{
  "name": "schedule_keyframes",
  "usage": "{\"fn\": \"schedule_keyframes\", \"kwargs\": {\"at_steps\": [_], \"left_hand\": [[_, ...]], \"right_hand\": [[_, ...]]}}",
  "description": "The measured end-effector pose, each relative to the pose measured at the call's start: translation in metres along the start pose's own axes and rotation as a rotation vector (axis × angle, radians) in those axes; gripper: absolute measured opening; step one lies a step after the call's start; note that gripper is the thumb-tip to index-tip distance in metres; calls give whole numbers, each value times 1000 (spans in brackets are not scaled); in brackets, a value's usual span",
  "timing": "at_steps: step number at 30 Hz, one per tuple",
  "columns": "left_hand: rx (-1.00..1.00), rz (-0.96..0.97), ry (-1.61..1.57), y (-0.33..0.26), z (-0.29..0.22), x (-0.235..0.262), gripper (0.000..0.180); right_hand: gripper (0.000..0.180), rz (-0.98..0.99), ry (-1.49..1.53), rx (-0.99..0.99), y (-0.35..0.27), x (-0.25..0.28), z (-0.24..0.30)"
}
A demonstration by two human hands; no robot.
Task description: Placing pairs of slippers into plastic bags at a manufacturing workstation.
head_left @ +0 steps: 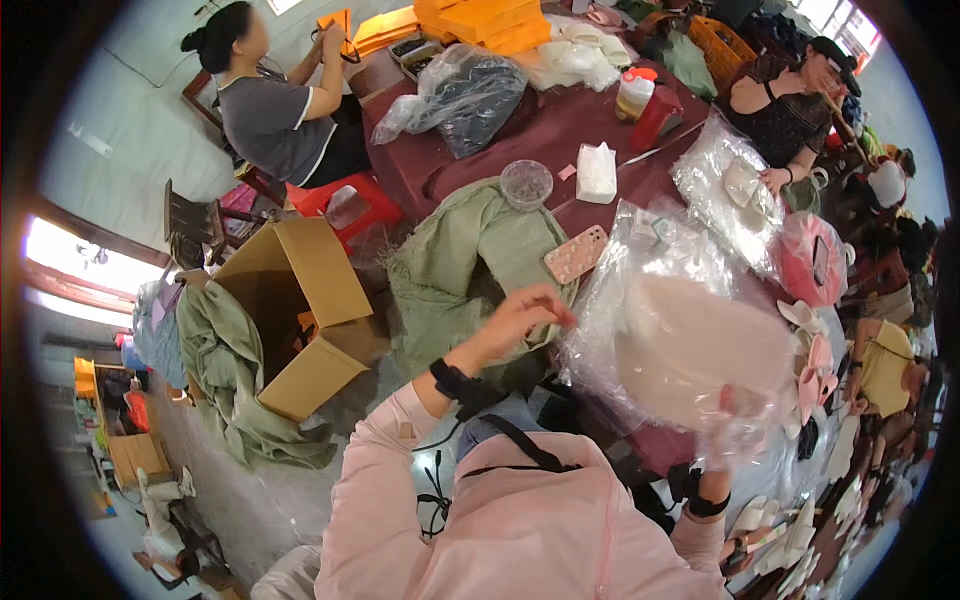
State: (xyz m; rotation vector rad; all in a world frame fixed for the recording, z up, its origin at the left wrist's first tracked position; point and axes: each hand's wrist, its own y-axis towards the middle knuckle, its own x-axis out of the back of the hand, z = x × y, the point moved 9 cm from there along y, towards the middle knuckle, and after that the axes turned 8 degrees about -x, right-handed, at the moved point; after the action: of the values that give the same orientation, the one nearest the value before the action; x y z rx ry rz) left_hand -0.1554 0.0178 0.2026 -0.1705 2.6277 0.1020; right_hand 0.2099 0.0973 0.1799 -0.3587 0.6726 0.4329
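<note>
A pale cream-pink sheet-like piece [700, 335], smeared by motion, lies in or under clear plastic over the table in front of me. My right hand [735, 425] is closed on the near right corner of a clear plastic bag [755, 405], whose film partly veils the fingers. My left hand [525, 318] is raised by the left edge of the clear plastic sheets [600, 300]. Its fingers are loosely bent and apart, and I see nothing held in them. Just beyond it, a phone in a pink patterned case [576, 255] lies on green woven cloth [480, 235].
An open cardboard box [315, 375] stands on my left beside a green sack [215, 350]. White tissues [597, 173], a round clear tub [526, 185] and a red jug [657, 118] are across the table [430, 165]. Shoes [815, 370] line the right. Two people sit opposite.
</note>
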Motion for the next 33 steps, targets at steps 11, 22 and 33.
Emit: {"fn": "schedule_keyframes", "kwargs": {"at_steps": [11,22,33], "left_hand": [[592,26,1411,-77,178,214,61],[639,618,1136,-159,260,191,60],[636,685,1166,-185,192,138,36]], "right_hand": [[41,-825,-1135,225,-26,-164,15],[35,-284,-1916,190,3,-214,-121],[52,197,-1818,409,72,-293,-278]]}}
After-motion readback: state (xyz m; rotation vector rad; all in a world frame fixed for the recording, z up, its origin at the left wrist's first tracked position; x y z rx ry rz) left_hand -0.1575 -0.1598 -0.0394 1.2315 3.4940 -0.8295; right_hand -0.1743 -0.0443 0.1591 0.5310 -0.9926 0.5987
